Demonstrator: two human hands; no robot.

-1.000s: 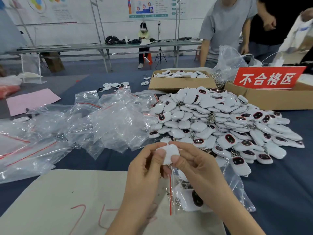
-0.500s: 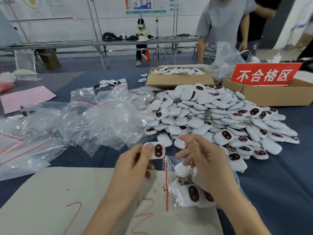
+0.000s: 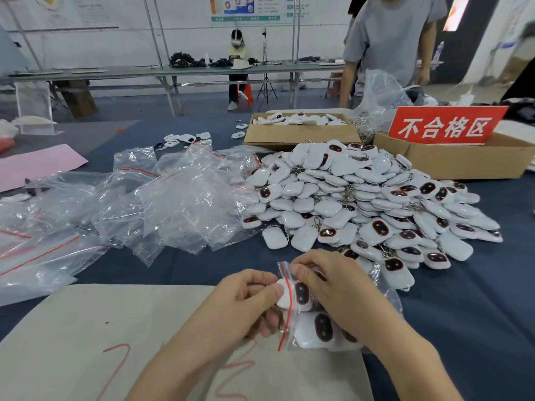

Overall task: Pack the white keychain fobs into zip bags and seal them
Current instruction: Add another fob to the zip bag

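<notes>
The white fob (image 3: pixel 285 293) sits half inside the mouth of the zip bag (image 3: pixel 308 340), at the corner of the pale board (image 3: pixel 115 328). It seems light, hard and a little slippery; the bag is limp. The left hand (image 3: pixel 243 302) pinches the fob by its edges, and the right hand (image 3: pixel 333 287) pinches the bag's rim.

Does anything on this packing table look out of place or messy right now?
A few stray fobs lie apart from the main pile, left of the far cardboard box. The empty zip bags sit in a crumpled heap. Nothing looks damaged.
</notes>
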